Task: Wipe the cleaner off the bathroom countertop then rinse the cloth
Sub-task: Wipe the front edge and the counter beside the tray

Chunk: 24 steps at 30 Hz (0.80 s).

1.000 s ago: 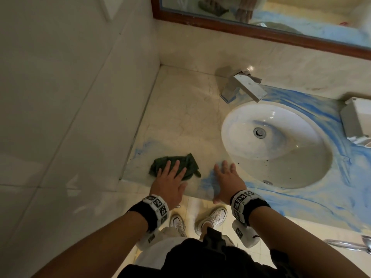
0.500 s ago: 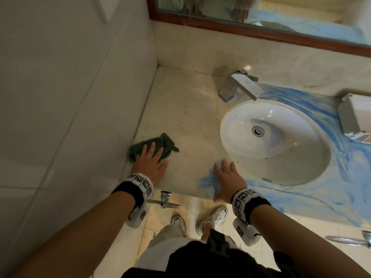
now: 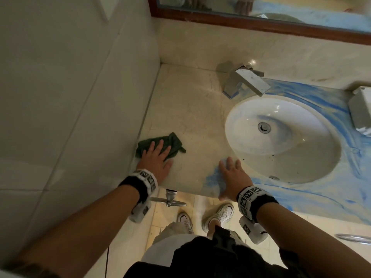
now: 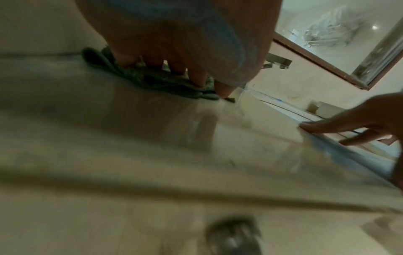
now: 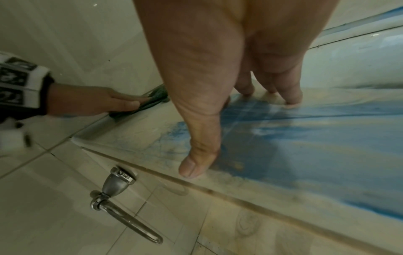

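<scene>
A dark green cloth (image 3: 172, 141) lies on the beige marble countertop (image 3: 196, 109) hard against the left wall. My left hand (image 3: 157, 155) presses flat on it with straight fingers (image 4: 199, 78); the same cloth (image 4: 152, 81) shows under them in the left wrist view. My right hand (image 3: 230, 173) rests flat on the counter's front edge, on a smear of blue cleaner (image 5: 283, 124). Blue cleaner (image 3: 321, 95) also streaks the counter around the white oval sink (image 3: 285, 157) and to its right. A square chrome faucet (image 3: 246, 81) stands behind the basin.
A tiled wall (image 3: 70, 97) closes the left side. A wood-framed mirror (image 3: 261, 23) hangs above the backsplash. A white box (image 3: 361, 109) sits at the counter's right end. A chrome valve and pipe (image 5: 117, 189) stick out below the counter near my shoes (image 3: 218, 215).
My left hand has slid the cloth from the front edge leftward and back, up against the wall. The blue smear at the left front is gone. My right hand has stayed in place.
</scene>
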{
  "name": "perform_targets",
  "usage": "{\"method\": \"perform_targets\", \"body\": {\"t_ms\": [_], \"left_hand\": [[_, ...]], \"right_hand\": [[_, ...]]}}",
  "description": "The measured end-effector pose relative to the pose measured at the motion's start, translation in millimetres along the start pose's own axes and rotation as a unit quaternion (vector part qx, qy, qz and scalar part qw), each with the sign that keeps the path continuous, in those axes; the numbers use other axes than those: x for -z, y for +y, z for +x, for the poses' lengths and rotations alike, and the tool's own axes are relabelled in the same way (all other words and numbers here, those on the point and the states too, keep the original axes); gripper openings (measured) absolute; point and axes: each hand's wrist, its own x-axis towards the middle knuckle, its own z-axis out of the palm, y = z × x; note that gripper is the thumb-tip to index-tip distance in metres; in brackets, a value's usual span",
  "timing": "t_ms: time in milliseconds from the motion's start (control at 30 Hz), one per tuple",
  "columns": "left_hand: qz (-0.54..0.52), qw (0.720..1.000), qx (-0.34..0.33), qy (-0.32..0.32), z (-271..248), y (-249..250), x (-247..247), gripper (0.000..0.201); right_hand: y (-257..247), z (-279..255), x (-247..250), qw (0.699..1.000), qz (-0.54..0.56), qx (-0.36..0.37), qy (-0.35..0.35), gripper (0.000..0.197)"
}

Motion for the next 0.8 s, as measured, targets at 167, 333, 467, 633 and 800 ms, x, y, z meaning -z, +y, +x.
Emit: {"method": "perform_targets", "body": {"t_ms": [167,333,467,633,800], "left_hand": [[-0.055,0.998,0.025,0.011,31.8,-22.7,18.2,0.056],[-0.136,0.982,0.114,0.068,1.3,-10.9,-8.4,0.058],[-0.117,0.985,0.109,0.058,-48.7,-8.3,-41.5,0.065],[-0.151,0.983,0.083,0.064,-92.4,15.8,-53.5,0.072],[-0.085,0.996,0.02,0.032,-68.3,24.2,-41.5,0.071]], "right_hand": [[0.7,0.6,-0.5,1.0,0.0,-0.001,0.0,0.133],[0.8,0.0,-0.5,1.0,0.004,-0.001,-0.006,0.133],[1.3,-0.2,0.0,1.0,0.01,0.0,-0.005,0.132],[2.8,0.5,-1.2,1.0,0.006,0.0,-0.003,0.132],[2.5,2.4,-1.3,1.0,0.002,0.001,-0.006,0.132]]}}
